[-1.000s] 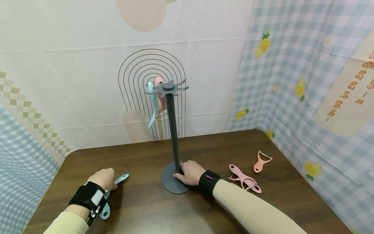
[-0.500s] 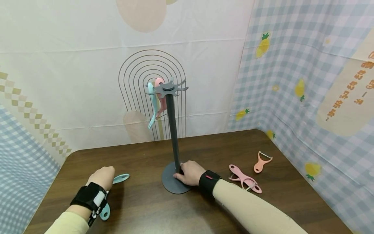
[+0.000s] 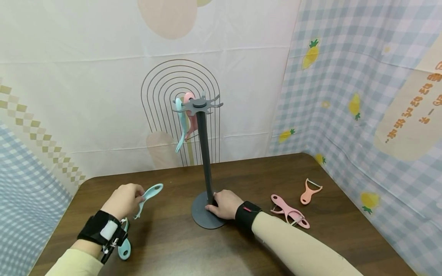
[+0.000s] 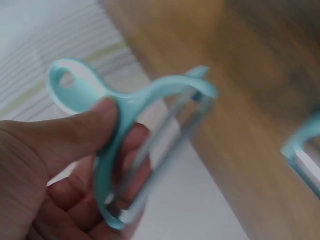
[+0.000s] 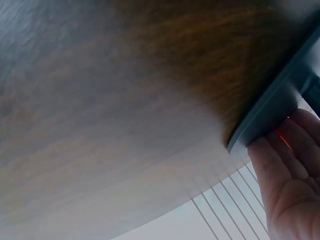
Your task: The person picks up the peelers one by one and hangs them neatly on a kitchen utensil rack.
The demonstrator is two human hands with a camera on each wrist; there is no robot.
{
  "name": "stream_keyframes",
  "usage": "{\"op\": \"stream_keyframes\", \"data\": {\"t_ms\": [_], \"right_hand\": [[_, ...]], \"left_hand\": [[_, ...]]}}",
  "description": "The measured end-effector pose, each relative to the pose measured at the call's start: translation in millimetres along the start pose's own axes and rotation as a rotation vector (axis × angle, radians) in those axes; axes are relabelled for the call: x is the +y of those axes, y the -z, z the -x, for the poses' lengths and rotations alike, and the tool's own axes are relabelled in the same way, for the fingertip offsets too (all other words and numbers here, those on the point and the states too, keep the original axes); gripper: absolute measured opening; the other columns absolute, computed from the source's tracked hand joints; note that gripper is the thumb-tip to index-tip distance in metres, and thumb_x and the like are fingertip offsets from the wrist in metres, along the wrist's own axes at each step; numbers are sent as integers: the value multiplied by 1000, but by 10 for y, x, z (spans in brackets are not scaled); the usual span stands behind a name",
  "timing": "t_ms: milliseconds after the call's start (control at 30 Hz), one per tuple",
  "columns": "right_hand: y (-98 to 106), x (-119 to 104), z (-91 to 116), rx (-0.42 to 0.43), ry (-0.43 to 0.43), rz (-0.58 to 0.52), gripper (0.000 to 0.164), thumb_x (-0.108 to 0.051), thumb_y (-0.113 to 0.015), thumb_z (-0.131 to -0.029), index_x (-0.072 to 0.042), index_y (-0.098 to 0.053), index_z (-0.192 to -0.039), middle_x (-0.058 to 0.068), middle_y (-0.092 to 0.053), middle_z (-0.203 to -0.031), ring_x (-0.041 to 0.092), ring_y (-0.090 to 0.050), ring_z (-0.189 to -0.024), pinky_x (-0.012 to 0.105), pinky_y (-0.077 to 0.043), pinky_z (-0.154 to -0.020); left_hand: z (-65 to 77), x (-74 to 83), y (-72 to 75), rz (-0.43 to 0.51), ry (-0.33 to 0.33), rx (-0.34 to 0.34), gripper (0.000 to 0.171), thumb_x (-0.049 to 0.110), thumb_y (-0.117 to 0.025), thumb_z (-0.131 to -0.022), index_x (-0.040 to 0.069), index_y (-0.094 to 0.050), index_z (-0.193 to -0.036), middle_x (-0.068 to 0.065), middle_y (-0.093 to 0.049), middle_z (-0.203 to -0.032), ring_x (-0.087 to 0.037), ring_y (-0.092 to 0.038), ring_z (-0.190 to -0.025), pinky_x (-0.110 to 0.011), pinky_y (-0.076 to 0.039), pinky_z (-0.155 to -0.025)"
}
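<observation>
My left hand [image 3: 125, 199] pinches a light-blue Y-shaped peeler [image 3: 152, 191] between thumb and fingers, raised over the table's left side. In the left wrist view the peeler [image 4: 131, 102] shows its holed handle end and metal blade. A second light-blue peeler [image 3: 124, 249] lies on the table below that wrist. My right hand [image 3: 226, 204] holds the foot of a dark grey stand [image 3: 204, 153], thumb on its round base beside the pole. Fingers of the right hand [image 5: 292, 170] lie against the base in the right wrist view. On the stand's hooks hang a light-blue peeler [image 3: 182, 126] and a pink peeler [image 3: 192, 124].
Pink peelers [image 3: 286, 209] lie overlapping on the brown table [image 3: 172, 245], right of the stand. An orange peeler [image 3: 308, 191] lies further back near the right edge. Patterned cloth [image 3: 241, 76] hangs close behind the table and along both sides.
My left hand has lifted the light-blue peeler off the table and moved it up and slightly right, its handle end now pointing toward the stand. The right hand has stayed on the stand.
</observation>
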State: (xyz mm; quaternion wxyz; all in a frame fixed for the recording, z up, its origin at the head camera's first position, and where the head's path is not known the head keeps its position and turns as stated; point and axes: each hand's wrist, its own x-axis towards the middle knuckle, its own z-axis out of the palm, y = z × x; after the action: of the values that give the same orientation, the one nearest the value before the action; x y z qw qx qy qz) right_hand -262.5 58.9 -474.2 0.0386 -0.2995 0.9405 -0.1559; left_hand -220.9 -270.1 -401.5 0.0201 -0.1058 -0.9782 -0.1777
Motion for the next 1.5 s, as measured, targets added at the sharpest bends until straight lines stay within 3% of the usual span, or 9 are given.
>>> {"op": "stream_keyframes", "data": {"t_ms": [333, 600, 767, 867, 1133, 1500], "right_hand": [[-14, 10, -2, 11, 4, -11, 34, -43, -62, -89, -11, -66, -83, -5, -52, -57, 7, -48, -52, 21, -36, -47], [-20, 12, -10, 4, 3, -4, 34, -44, -61, -90, -10, -66, -85, -5, -52, -57, 7, -48, -52, 21, -35, -47], [-6, 6, -8, 6, 11, 2, 35, -44, -61, -90, -10, -66, -86, -4, -52, -58, 7, -48, -52, 21, -35, -48], [8, 2, -1, 9, 14, 12, 36, -44, -61, -90, -9, -67, -88, -4, -52, -58, 8, -49, -53, 21, -36, -49], [-6, 6, 3, 9, 10, 29, 38, -45, -60, -90, -8, -68, -92, -3, -56, -61, 7, -50, -55, 22, -39, -51], [6, 6, 5, 26, 29, 37, 37, -44, -61, -90, -7, -69, -94, 0, -63, -65, 7, -52, -58, 25, -44, -55]], "left_hand": [[-96, 342, 286, 248, -117, 233, 24, 29, -64, -92, 10, -76, -99, -7, -76, -90, -14, -63, -80, -38, -53, -66], [-97, 682, 504, 441, -164, 370, 30, 34, -58, -95, 12, -72, -109, -6, -76, -96, -9, -65, -83, -14, -48, -63], [-65, 886, 648, 517, -173, 387, 30, 34, -56, -96, 12, -71, -111, -7, -75, -99, -7, -65, -86, -11, -47, -64], [-59, 981, 735, 545, -195, 398, 29, 32, -55, -96, 11, -72, -109, -7, -75, -98, -7, -64, -96, -11, -50, -76], [-82, 1195, 950, 617, -239, 385, 26, 31, -56, -96, 13, -71, -108, 12, -74, -90, -9, -65, -96, -15, -50, -81], [-155, 1356, 1052, 761, -278, 379, 31, 27, -57, -95, 4, -69, -113, 7, -74, -94, -15, -64, -100, -17, -51, -84]]}}
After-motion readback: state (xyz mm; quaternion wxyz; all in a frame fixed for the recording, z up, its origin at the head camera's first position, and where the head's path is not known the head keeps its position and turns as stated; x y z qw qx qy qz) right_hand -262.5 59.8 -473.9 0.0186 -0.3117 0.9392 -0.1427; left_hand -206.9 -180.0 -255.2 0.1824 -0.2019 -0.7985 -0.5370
